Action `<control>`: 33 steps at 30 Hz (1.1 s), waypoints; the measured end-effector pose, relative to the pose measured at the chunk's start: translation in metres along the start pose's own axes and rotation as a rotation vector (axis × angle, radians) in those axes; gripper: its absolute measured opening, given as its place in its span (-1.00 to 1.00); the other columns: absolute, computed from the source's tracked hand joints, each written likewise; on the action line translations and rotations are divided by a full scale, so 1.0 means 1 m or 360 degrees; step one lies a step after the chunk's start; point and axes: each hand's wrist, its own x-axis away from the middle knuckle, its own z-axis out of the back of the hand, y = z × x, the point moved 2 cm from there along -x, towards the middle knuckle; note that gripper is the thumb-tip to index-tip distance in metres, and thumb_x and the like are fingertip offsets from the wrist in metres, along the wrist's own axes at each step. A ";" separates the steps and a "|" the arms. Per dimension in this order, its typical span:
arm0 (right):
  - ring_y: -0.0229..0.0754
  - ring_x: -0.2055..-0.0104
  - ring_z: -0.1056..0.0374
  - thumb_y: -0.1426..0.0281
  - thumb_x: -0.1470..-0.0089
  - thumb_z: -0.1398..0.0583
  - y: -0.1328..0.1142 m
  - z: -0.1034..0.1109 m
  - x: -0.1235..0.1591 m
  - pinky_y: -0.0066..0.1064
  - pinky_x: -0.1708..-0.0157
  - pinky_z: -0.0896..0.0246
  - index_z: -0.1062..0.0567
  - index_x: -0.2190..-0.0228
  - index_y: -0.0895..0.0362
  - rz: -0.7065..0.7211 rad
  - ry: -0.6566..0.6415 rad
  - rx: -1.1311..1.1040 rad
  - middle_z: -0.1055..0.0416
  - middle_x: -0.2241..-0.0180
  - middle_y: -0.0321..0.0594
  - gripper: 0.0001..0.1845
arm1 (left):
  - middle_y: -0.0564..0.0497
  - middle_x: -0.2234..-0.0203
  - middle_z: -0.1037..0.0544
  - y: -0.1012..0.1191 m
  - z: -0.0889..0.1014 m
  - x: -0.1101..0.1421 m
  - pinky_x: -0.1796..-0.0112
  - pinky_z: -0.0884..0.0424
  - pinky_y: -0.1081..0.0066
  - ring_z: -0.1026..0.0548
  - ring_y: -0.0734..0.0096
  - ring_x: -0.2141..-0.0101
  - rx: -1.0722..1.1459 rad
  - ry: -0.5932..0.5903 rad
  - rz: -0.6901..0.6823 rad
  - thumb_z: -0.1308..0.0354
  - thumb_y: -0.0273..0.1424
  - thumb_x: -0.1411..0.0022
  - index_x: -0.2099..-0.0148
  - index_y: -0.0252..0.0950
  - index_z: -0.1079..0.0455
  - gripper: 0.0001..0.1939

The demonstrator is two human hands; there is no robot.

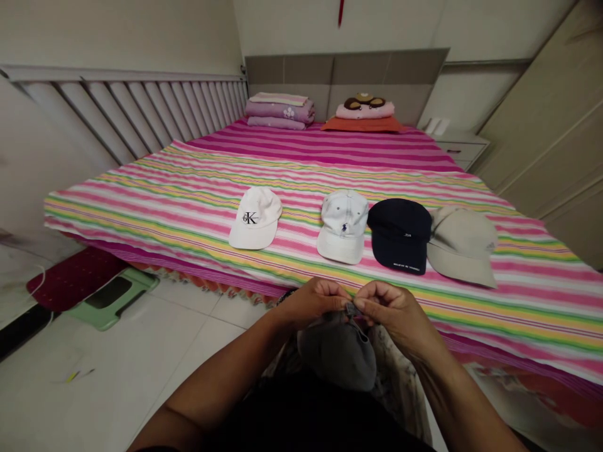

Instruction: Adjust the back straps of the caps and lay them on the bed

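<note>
A dark grey cap (336, 351) hangs in front of my body, below the bed's edge. My left hand (320, 296) pinches the cap's back strap from one side. From the other side my right hand (387, 304) pinches the same strap, and the fingertips of both hands nearly meet there. Beyond my hands, caps lie in a row on the bed: a white cap (257, 220) with black letters, a pale blue cap (345, 226) with a small dark emblem, a navy cap (400, 235) and a beige cap (464, 245). The navy and beige caps touch.
The striped bed sheet (188, 194) covers the bed before me. Folded purple bedding (280, 113) and a pink cushion (365, 112) lie by the headboard (377, 68). A green stool (110, 298) stands at the left on the tiled floor. A bedside cabinet (459, 149) is at the right.
</note>
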 end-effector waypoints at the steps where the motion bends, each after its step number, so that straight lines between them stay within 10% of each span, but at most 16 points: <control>1: -0.38 0.67 -0.15 0.26 0.29 -0.31 0.000 0.000 0.000 -0.52 0.67 -0.06 -0.40 0.52 0.18 -0.0014 0.0033 -0.0050 -0.26 0.67 -0.38 -0.71 | 0.01 0.60 -0.46 0.000 0.001 0.000 0.51 -0.21 0.55 -0.37 0.58 0.58 0.0023 -0.0012 -0.0002 -0.23 -0.36 0.07 0.43 -0.43 -0.43 -0.80; 13: -0.23 0.35 -0.29 0.28 0.10 -0.21 0.015 -0.009 0.003 -0.41 0.37 -0.21 -0.18 0.00 0.10 0.0176 -0.0237 0.0375 -0.35 0.31 -0.21 -0.39 | -0.04 0.50 -0.47 0.001 0.007 -0.001 0.36 -0.29 0.47 -0.41 0.50 0.48 0.0419 -0.0097 -0.0177 -0.29 -0.36 0.12 0.39 -0.43 -0.46 -0.77; 19: -0.32 0.57 -0.11 0.31 0.07 -0.18 0.011 -0.013 0.004 -0.49 0.57 -0.09 -0.29 0.03 0.10 0.0414 -0.0082 0.0673 -0.21 0.58 -0.37 -0.49 | -0.03 0.50 -0.47 -0.002 0.011 -0.001 0.37 -0.29 0.48 -0.40 0.51 0.49 0.0378 -0.0016 -0.0121 -0.30 -0.36 0.14 0.39 -0.42 -0.45 -0.75; 33: -0.23 0.50 -0.25 0.37 0.03 -0.17 0.003 -0.018 0.010 -0.42 0.49 -0.17 -0.46 0.22 0.07 0.0839 0.0157 0.1016 -0.37 0.51 -0.27 -0.73 | 0.08 0.57 -0.41 -0.003 0.007 0.001 0.45 -0.21 0.54 -0.35 0.58 0.54 0.0462 0.0065 -0.0083 -0.32 -0.42 0.20 0.39 -0.37 -0.32 -0.71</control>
